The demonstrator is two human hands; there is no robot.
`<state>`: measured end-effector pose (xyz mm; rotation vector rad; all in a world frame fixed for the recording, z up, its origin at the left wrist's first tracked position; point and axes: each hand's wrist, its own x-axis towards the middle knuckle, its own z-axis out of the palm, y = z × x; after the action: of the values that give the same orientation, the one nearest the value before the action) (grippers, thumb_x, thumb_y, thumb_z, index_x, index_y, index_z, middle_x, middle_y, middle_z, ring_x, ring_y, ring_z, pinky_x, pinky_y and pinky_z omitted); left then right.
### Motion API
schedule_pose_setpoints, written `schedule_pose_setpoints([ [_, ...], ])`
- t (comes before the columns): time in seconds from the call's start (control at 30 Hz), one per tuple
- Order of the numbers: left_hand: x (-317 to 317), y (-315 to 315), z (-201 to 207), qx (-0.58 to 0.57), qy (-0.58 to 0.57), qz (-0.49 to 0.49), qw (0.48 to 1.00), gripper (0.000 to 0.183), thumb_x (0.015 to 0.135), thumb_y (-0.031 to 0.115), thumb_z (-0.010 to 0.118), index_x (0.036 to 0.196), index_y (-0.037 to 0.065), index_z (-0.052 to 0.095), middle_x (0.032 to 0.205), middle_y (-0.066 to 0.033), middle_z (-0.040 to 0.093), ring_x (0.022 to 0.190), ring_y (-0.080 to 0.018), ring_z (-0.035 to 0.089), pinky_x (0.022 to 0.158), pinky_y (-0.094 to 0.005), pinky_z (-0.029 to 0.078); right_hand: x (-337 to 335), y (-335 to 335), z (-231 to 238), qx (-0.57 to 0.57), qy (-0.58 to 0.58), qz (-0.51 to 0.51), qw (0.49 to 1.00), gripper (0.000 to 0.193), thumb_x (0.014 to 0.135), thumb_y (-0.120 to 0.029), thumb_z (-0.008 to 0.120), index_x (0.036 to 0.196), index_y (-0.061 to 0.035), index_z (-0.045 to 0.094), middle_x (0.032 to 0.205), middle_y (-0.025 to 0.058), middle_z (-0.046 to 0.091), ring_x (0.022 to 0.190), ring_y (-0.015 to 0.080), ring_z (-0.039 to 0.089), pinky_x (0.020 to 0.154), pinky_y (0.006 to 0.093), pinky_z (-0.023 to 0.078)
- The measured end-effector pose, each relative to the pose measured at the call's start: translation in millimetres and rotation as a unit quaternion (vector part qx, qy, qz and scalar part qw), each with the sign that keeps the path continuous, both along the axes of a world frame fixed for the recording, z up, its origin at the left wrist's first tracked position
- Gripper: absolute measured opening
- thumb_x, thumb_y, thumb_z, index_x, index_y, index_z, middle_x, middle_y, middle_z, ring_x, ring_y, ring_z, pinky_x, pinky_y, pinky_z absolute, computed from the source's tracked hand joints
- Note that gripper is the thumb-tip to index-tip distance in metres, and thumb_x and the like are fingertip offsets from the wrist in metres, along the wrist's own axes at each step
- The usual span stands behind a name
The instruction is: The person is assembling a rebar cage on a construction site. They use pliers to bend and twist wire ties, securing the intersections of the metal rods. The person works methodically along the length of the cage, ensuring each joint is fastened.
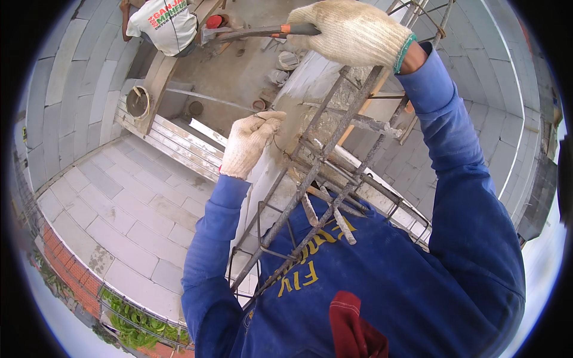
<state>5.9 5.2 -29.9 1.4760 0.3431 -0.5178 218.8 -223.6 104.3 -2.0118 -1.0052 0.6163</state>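
My right hand [352, 36], in a cream knit glove with a green cuff, is raised at the upper right. Its fingers wrap around the orange-and-black grip of a long metal tool [256, 32], which points left; I cannot make out the kind of its head. Lower and to the left, my left hand [250, 140], gloved the same way, pinches a thin dark wire [275, 143] at its fingertips. That hand is just left of a rebar cage [325, 158] of long bars and stirrups, which slants across in front of my chest.
A person in a white shirt [164, 24] is at the upper left, beside a wooden plank [160, 77]. A bucket of grey mix [138, 102] stands near it. Block walls [83, 65] rise on both sides. Below lies a floor [239, 65] with buckets and bags.
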Motion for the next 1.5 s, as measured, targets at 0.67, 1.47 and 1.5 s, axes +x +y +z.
schedule_pose_setpoints([
  [0.67,23,-26,41,-0.066,-0.029,-0.03,0.997,0.03,0.112,0.029,0.065,0.119,0.001,0.074,0.076,0.0045,0.056,0.063,-0.0041,0.049,0.056,-0.0212,0.038,-6,16,-5,-0.33,-0.239,-0.024,0.913,0.051,0.112,-0.053,0.057,0.139,-0.0119,0.071,0.105,0.0158,0.078,0.097,0.0347,0.078,0.093,0.0483,0.063],
  [1.47,-1,17,20,-0.109,-0.074,0.199,0.971,0.031,0.115,0.022,0.054,0.119,0.0,0.076,0.068,0.0015,0.06,0.064,-0.0093,0.056,0.063,-0.0294,0.05,7,-51,57,0.194,-0.024,-0.208,0.958,0.053,0.111,-0.05,0.065,0.14,-0.0058,0.067,0.099,0.0084,0.075,0.077,0.0109,0.065,0.07,0.0307,0.054],
  [1.5,-4,17,19,-0.127,-0.051,0.216,0.967,0.031,0.115,0.023,0.054,0.119,0.0,0.076,0.068,0.0024,0.058,0.062,-0.0078,0.053,0.061,-0.028,0.047,-1,-60,77,0.226,0.028,-0.221,0.948,0.051,0.111,-0.045,0.066,0.141,-0.0043,0.066,0.099,0.0096,0.073,0.075,0.0115,0.063,0.07,0.0306,0.054],
])
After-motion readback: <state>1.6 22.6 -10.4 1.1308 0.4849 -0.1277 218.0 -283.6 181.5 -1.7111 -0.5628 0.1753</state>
